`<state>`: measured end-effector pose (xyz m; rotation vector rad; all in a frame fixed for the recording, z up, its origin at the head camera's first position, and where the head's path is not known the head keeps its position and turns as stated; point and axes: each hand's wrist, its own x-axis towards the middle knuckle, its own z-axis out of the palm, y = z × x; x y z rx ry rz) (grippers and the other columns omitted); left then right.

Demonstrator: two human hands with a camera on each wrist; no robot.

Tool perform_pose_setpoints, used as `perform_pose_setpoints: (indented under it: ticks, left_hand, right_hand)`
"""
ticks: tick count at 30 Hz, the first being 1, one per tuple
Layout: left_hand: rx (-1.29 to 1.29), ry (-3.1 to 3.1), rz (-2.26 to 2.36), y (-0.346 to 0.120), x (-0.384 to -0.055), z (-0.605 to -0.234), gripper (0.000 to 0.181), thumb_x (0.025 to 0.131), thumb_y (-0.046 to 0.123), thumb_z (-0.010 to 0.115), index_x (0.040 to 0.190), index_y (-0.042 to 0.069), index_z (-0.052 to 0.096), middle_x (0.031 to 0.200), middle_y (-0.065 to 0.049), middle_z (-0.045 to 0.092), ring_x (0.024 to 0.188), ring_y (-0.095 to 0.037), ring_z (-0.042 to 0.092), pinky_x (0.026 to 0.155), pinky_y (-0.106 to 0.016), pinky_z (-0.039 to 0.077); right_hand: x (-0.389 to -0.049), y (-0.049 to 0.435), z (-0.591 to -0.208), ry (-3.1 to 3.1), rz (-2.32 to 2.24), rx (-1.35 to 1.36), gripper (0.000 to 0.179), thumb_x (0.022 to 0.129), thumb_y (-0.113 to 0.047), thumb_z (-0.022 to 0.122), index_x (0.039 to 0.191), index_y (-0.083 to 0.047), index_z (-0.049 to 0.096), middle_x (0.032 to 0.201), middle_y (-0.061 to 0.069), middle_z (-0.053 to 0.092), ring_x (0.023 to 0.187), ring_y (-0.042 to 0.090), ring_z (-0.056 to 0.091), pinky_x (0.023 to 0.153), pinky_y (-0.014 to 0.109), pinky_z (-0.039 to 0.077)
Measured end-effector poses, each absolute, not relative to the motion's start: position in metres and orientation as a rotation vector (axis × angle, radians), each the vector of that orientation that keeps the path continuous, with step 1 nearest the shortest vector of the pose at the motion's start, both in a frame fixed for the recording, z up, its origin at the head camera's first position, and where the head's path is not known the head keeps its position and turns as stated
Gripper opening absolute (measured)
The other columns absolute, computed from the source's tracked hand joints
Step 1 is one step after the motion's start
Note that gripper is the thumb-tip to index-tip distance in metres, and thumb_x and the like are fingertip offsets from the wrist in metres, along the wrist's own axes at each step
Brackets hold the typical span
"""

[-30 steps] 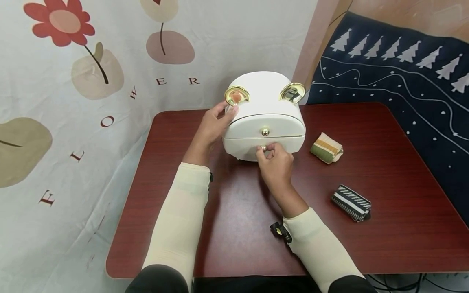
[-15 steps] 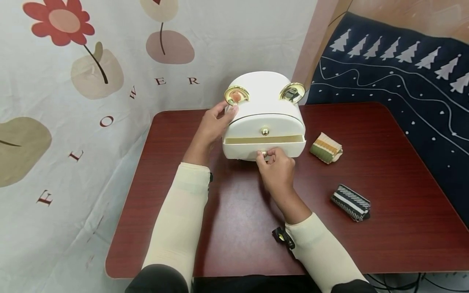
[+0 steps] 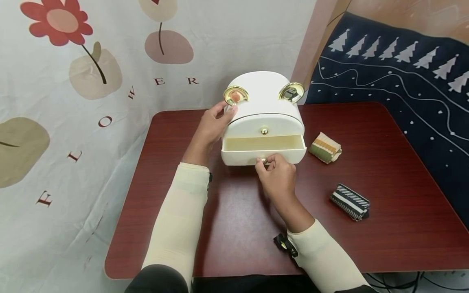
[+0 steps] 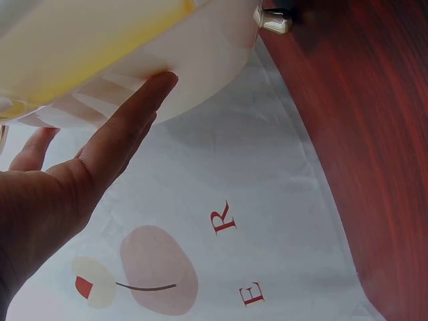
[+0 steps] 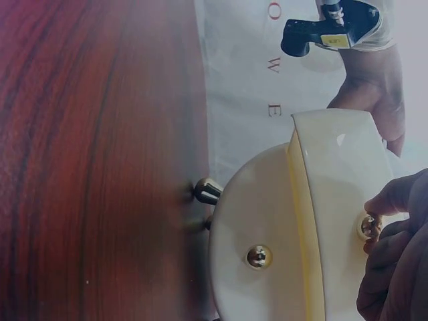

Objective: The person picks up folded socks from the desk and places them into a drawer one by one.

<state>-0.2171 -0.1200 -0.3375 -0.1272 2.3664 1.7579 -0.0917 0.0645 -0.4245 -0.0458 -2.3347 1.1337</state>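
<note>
A white jewelry box with a rounded top and two gold-rimmed round pieces stands at the table's back. Its lower drawer is pulled out, showing a pale yellow inside; the upper drawer is closed. My right hand pinches the lower drawer's gold knob between thumb and finger. The left hand rests against the box's left side, below the left gold-rimmed piece. In the left wrist view its extended fingers lie along the white side wall.
A folded green, yellow and cream striped cloth bundle lies right of the box. Nearer on the same reddish-brown table sits a black-and-white striped bundle. A printed white curtain hangs at the left and behind.
The lower drawer, closed a second ago, has slid out toward me. My right hand has moved nearer with its knob, while the left hand has stayed on the box's side.
</note>
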Motion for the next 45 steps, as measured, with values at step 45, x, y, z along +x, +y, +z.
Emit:
perform_pose_setpoints:
  ticks: [45]
  left_hand:
    - [-0.05,2.389,1.766,-0.123,-0.216,-0.341,0.064,0.109,0.051,0.064,0.165,0.025,0.05,0.163,-0.009,0.057,0.138,-0.027,0.062,0.116,-0.049,0.053]
  right_hand:
    - [-0.045,0.071,-0.414,-2.403,1.097,-0.039,0.018,0.087,-0.013,0.084,0.083,0.001,0.073,0.048,0.001,0.051,0.047,0.003,0.04,0.047,0.025,0.038]
